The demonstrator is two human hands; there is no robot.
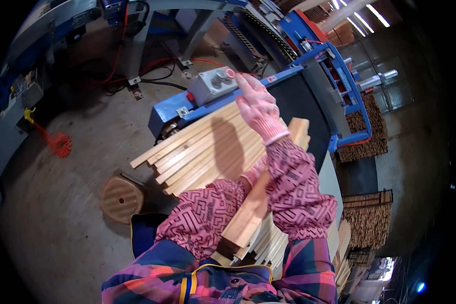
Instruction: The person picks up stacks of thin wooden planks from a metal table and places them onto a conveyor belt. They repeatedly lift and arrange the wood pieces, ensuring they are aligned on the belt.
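My right hand (258,106), in a pink and white knit glove, reaches up to a grey control box (210,87). Its fingers are stretched out, with the tips at or very near the red button (230,74); contact is unclear. My left hand (254,171), gloved alike, lies low among the wood, partly covered by my right forearm, and its fingers are hidden. Beside it, a row of pale wooden strips (197,152) rests on the machine's end. A thicker wooden piece (248,215) slants past my left wrist and under my right forearm.
A dark belt (309,101) runs beyond the strips, framed by blue metal (362,116). A brown plastic stool (120,197) stands at left on the floor. Stacked wood (367,220) is at right. More strips (268,243) lie close to my body. Hoses and cables cross the floor ahead.
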